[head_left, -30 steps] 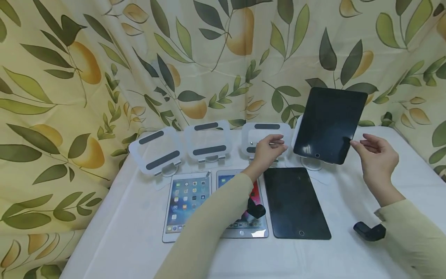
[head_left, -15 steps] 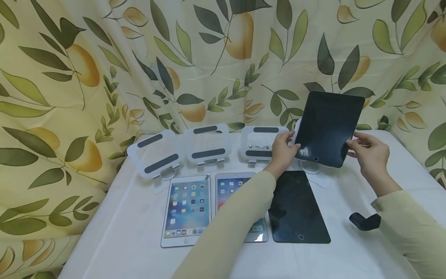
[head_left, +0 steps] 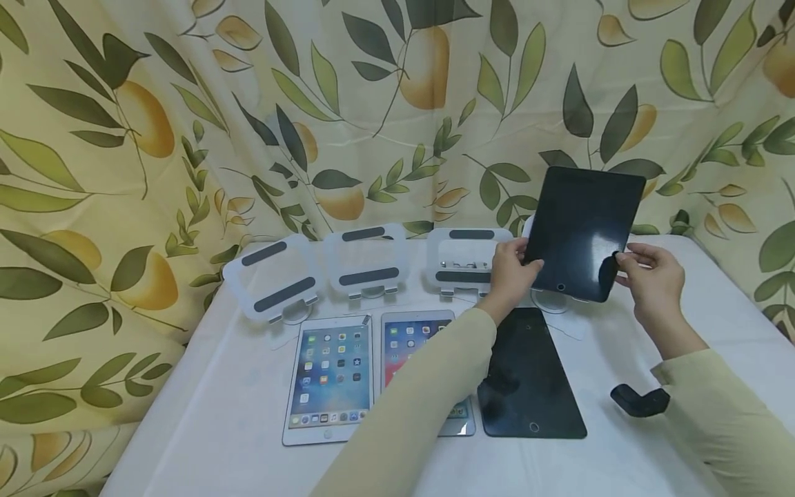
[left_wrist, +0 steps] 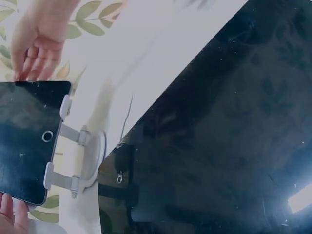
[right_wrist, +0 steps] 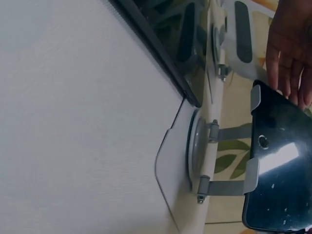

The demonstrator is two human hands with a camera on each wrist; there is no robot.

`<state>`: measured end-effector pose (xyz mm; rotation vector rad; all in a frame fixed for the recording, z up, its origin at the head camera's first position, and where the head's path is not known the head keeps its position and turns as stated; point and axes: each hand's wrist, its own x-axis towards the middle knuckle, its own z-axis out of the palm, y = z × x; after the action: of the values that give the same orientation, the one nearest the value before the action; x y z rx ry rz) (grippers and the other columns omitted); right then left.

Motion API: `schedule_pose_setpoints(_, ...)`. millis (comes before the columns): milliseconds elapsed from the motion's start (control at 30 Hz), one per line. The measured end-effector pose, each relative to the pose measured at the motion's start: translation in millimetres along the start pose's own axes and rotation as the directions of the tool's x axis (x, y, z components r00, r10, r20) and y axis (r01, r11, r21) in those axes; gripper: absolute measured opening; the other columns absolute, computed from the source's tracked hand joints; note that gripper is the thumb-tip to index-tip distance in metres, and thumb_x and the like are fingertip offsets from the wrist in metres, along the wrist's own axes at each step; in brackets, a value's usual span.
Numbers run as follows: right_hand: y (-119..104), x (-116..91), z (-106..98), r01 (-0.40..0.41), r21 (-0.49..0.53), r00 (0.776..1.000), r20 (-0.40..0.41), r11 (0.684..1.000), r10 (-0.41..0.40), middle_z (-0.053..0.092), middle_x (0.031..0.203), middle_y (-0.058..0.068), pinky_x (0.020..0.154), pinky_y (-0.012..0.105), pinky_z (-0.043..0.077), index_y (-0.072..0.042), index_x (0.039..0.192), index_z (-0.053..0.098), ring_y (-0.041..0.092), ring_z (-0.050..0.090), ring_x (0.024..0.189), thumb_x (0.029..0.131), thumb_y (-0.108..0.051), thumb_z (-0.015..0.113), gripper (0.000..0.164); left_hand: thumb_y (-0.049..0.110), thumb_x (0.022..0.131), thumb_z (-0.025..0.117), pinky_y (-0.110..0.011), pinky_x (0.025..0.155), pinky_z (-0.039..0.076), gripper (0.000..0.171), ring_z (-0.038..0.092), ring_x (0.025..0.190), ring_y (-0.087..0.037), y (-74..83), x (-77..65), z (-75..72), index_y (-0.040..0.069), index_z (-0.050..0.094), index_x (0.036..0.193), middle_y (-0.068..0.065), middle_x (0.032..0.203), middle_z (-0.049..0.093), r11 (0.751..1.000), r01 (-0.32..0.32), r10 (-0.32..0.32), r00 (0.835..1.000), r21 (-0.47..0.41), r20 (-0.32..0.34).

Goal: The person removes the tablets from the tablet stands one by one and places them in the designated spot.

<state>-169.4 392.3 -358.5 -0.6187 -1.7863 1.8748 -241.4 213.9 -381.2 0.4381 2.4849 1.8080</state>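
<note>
A black tablet stands tilted back on the rightmost stand, whose grey-white hooks catch its lower edge. My left hand grips the tablet's lower left side, thumb on the front and fingers behind. At the lower right side, my right hand pinches the edge between thumb and fingers. In the right wrist view the stand's round base and hinged arms show below the tablet. Most of that stand is hidden behind the tablet.
Three white stands with dark pads stand along the back to the left. In front lie a white tablet, another with a colourful screen, partly covered by my left sleeve, and a flat black tablet. A patterned curtain hangs behind.
My left hand has moved right, from in front of the third stand to the tablet's left edge, and now grips it. My right hand stays at the right edge.
</note>
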Motion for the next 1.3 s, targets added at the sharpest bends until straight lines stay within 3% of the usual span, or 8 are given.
schedule_pose_setpoints(233,10,2,-7,0.028,0.067,0.999,-0.034,0.997,-0.026,0.06,0.081,-0.009,0.054,0.012,0.051,-0.016,0.095,0.058,-0.002,0.061,0.068,0.086,-0.01,0.067,0.014,0.007,0.086,0.068,-0.011,0.074,0.045,0.028,0.055,0.086,-0.003,0.4,1.6,-5.2,0.009,0.062,0.113,0.001,0.101,0.059,0.996,0.0,0.0,1.0,-0.088,0.003)
schedule_pose_setpoints(500,9,-2,-20,0.118,0.057,0.967,0.219,0.991,-0.128,0.061,0.096,-0.009,0.058,0.017,0.054,-0.015,0.108,0.064,-0.001,0.065,0.079,0.084,-0.01,0.07,0.026,0.012,0.089,0.065,-0.01,0.064,0.042,0.02,0.059,0.079,-0.001,1.4,-0.8,-16.1,0.016,0.064,0.109,0.005,0.1,0.063,0.991,-0.131,0.132,0.99,0.011,-0.059)
schedule_pose_setpoints(600,4,-6,-25,0.157,0.08,0.951,0.258,0.984,-0.172,0.065,0.092,-0.008,0.056,0.019,0.054,-0.012,0.108,0.067,0.0,0.066,0.077,0.083,-0.005,0.069,0.026,0.012,0.09,0.064,-0.009,0.063,0.042,0.024,0.058,0.079,0.002,3.2,-6.3,-18.1,0.017,0.064,0.113,0.005,0.103,0.065,0.985,-0.169,0.167,0.985,-0.025,-0.047)
schedule_pose_setpoints(767,-9,-16,-43,0.221,0.076,0.922,0.31,0.972,-0.233,0.068,0.082,-0.007,0.054,0.019,0.054,-0.014,0.103,0.069,0.001,0.067,0.073,0.083,0.004,0.066,0.027,0.007,0.088,0.065,-0.012,0.059,0.049,0.032,0.056,0.076,0.003,15.0,-17.9,-22.5,0.014,0.063,0.12,-0.001,0.1,0.064,0.963,-0.194,0.21,0.975,-0.186,0.071)
schedule_pose_setpoints(900,-11,-18,-63,0.288,-0.1,0.902,0.363,0.952,-0.235,0.064,0.085,-0.013,0.055,0.015,0.053,-0.022,0.105,0.064,-0.005,0.063,0.076,0.088,0.003,0.06,0.03,0.002,0.089,0.063,-0.013,0.06,0.051,0.037,0.054,0.076,0.001,25.3,-27.6,-26.3,0.01,0.059,0.125,-0.003,0.1,0.058,0.96,-0.147,0.204,0.95,-0.237,0.238)
schedule_pose_setpoints(1067,29,27,-119,0.373,-0.29,0.871,0.436,0.881,-0.225,0.058,0.093,-0.013,0.055,0.017,0.054,-0.02,0.117,0.053,-0.006,0.062,0.078,0.09,0.003,0.057,0.036,0.0,0.09,0.06,-0.014,0.064,0.053,0.039,0.055,0.079,0.0,34.9,-43.1,-26.9,0.007,0.051,0.127,-0.002,0.103,0.055,0.965,-0.067,0.165,0.904,-0.252,0.394)
schedule_pose_setpoints(1233,87,90,-190,0.41,-0.219,0.788,0.573,0.885,-0.223,0.057,0.105,0.002,0.054,0.034,0.057,-0.008,0.141,0.033,0.008,0.067,0.085,0.087,0.015,0.053,0.061,-0.001,0.089,0.061,-0.016,0.061,0.054,0.041,0.056,0.076,0.001,39.0,-63.7,-18.0,0.008,0.05,0.127,0.002,0.1,0.053,0.962,0.024,0.108,0.884,-0.274,0.455)
schedule_pose_setpoints(1300,95,96,-206,0.4,-0.249,0.781,0.596,0.882,-0.186,0.058,0.108,0.002,0.054,0.039,0.057,-0.008,0.143,0.029,0.01,0.067,0.086,0.088,0.015,0.052,0.064,-0.002,0.088,0.062,-0.016,0.06,0.054,0.042,0.056,0.074,0.0,39.8,-72.5,-13.2,0.009,0.051,0.127,0.004,0.098,0.053,0.96,0.05,0.087,0.883,-0.277,0.461)
